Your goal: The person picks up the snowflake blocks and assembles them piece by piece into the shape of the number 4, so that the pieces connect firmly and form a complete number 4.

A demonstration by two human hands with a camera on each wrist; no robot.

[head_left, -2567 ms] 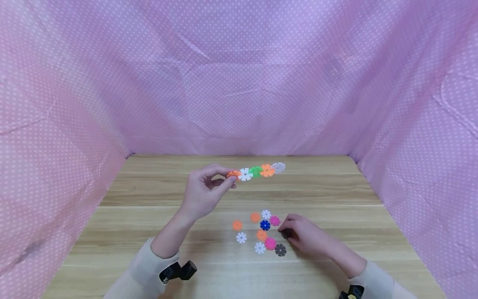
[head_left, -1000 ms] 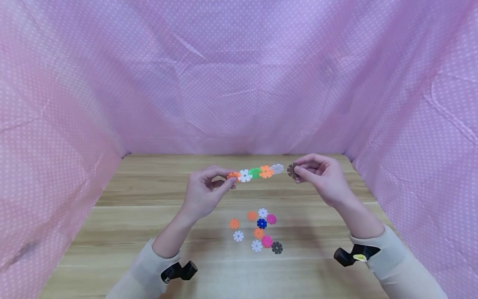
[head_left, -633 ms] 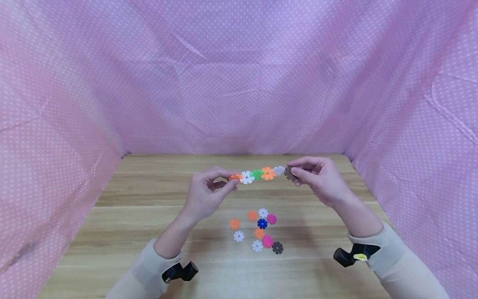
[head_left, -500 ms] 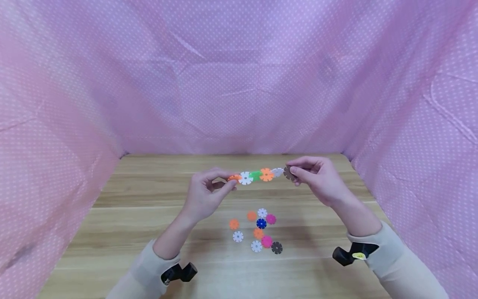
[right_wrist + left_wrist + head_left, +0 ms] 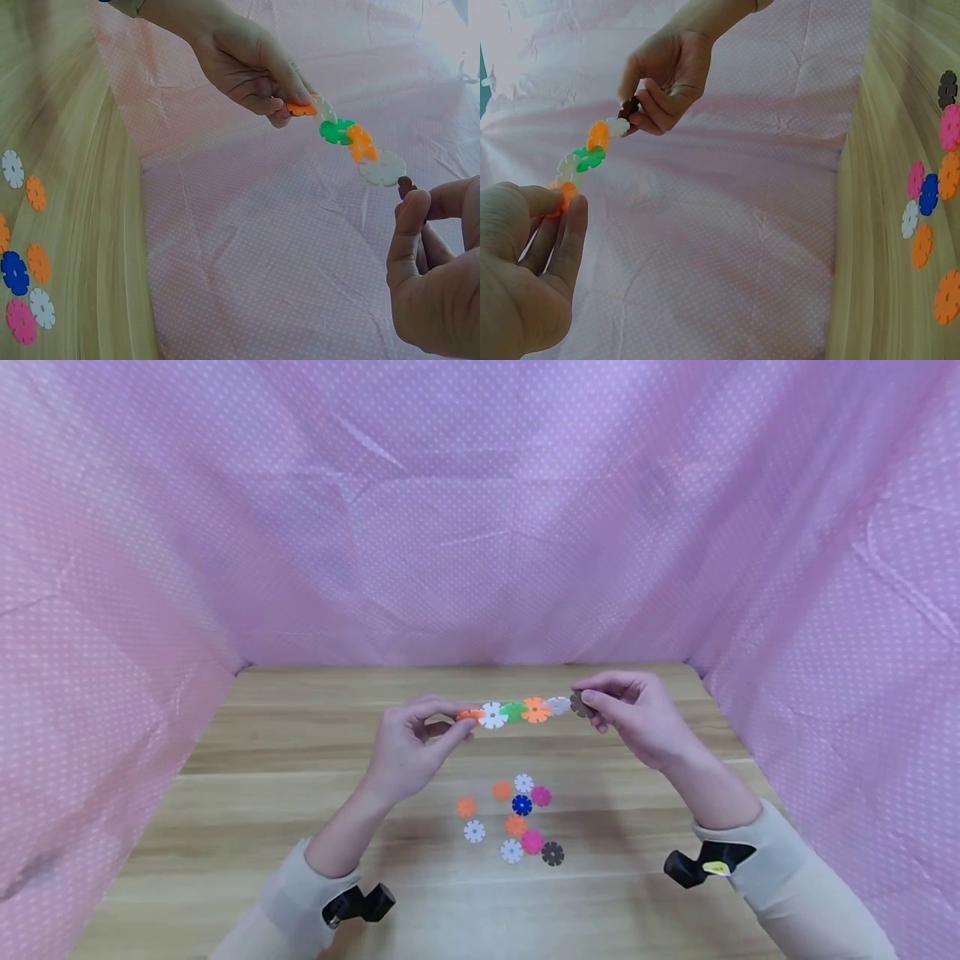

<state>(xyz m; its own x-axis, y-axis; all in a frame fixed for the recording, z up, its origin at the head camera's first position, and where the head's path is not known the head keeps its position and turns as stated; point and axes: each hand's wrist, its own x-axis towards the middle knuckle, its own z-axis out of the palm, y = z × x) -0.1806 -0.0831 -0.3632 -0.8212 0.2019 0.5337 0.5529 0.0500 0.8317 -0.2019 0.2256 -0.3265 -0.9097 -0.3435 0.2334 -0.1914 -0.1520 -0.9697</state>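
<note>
My left hand (image 5: 411,750) pinches the orange disc (image 5: 468,716) at the left end of a chain of notched plastic discs held above the table. From there the chain runs through a white disc (image 5: 492,716), a green one (image 5: 513,712), a second orange one (image 5: 536,709) and a whitish one (image 5: 557,705). At the right end, the thumb and fingers of my right hand (image 5: 639,720) pinch a dark brown disc (image 5: 579,702). Its edge meets the rim of the whitish disc (image 5: 382,169) in the right wrist view. Part of the brown disc is hidden behind my fingertips.
Several loose notched discs lie flat on the wooden table (image 5: 285,727) below the hands, among them a blue disc (image 5: 522,805), a pink disc (image 5: 532,841) and a dark disc (image 5: 552,853). A pink dotted cloth (image 5: 480,568) encloses the back and sides.
My right hand has picked the brown disc off the table, lifted it and brought it left against the chain's whitish end. My left hand has stayed nearly in place with the chain.
</note>
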